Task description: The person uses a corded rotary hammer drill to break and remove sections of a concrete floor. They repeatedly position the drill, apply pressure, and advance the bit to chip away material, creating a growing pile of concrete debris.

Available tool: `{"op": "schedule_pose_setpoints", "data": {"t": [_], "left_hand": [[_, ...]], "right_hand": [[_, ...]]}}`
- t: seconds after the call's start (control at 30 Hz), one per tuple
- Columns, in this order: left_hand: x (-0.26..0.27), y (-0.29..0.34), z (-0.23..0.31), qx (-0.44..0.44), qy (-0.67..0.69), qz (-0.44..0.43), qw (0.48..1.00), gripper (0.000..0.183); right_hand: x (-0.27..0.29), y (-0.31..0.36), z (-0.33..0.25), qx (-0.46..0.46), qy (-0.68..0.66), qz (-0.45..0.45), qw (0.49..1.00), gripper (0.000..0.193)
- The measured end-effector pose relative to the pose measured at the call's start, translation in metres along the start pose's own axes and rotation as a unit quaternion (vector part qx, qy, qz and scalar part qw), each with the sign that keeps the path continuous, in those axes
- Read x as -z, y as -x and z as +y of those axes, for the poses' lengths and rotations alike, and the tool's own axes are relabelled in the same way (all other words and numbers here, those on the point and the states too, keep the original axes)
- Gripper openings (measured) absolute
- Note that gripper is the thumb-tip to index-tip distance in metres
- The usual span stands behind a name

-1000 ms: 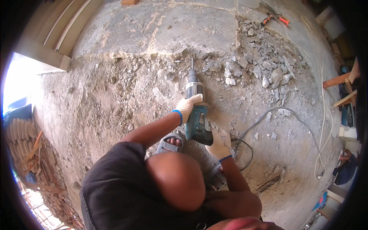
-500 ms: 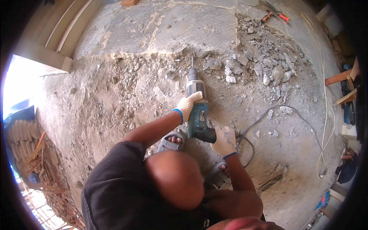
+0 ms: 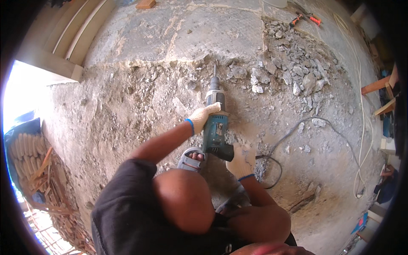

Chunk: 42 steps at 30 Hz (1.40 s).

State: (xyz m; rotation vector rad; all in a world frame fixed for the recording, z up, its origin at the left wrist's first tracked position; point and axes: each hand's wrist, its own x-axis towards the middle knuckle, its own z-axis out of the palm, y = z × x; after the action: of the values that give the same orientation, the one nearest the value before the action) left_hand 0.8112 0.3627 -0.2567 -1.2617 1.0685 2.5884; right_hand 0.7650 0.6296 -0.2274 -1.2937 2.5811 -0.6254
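A teal and grey hammer drill (image 3: 216, 135) lies lengthwise in front of me, its bit (image 3: 215, 70) reaching the broken edge of the concrete slab (image 3: 216, 32). My left hand (image 3: 204, 116), in a cream knit glove with a blue cuff, wraps the tool's body from the left. My right hand (image 3: 242, 161), gloved the same way, closes round the rear handle, and most of that handle is hidden. Whether the bit tip presses into the slab I cannot tell. Beside the drill's rear end stands my sandalled foot (image 3: 193, 158).
Broken concrete chunks (image 3: 308, 80) are heaped right of the bit. A dark cord (image 3: 293, 129) loops over the dirt at right. Orange-handled tools (image 3: 314, 20) lie at the far right. Wood scraps (image 3: 55, 191) pile up at left, near a beige stepped structure (image 3: 55, 63).
The drill's rear end and my right hand have swung a little to the left. My left hand shifts slightly left with the body, while the bit stays at the slab edge.
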Motion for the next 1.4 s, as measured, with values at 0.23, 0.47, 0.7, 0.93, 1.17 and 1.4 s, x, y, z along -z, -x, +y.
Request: {"op": "schedule_pose_setpoints", "data": {"t": [0.23,0.47,0.7,0.93,1.17,1.4], "left_hand": [[-0.013,-0.009,-0.016,-0.026,0.041,0.013,0.999,0.058],[-0.010,0.002,-0.009,0.002,0.036,0.050,0.998,0.052],[-0.009,-0.002,-0.015,-0.036,0.062,0.043,0.996,0.045],[-0.013,-0.006,-0.016,-0.010,0.038,0.020,0.999,0.060],[-0.010,0.001,-0.017,-0.013,0.048,0.014,0.999,0.059],[-0.006,0.006,-0.009,-0.009,0.048,0.051,0.998,0.055]], "right_hand": [[-0.002,-0.001,0.029,0.024,0.019,-0.027,0.999,0.021],[-0.004,0.002,0.017,0.031,0.007,-0.046,0.998,0.025],[-0.001,0.002,0.024,0.038,-0.006,-0.054,0.998,0.025],[0.001,-0.001,0.025,0.007,0.069,-0.031,0.997,0.017],[0.004,0.001,0.023,0.040,0.030,-0.050,0.997,0.025],[-0.006,0.004,0.010,0.040,-0.010,-0.038,0.998,0.022]]}}
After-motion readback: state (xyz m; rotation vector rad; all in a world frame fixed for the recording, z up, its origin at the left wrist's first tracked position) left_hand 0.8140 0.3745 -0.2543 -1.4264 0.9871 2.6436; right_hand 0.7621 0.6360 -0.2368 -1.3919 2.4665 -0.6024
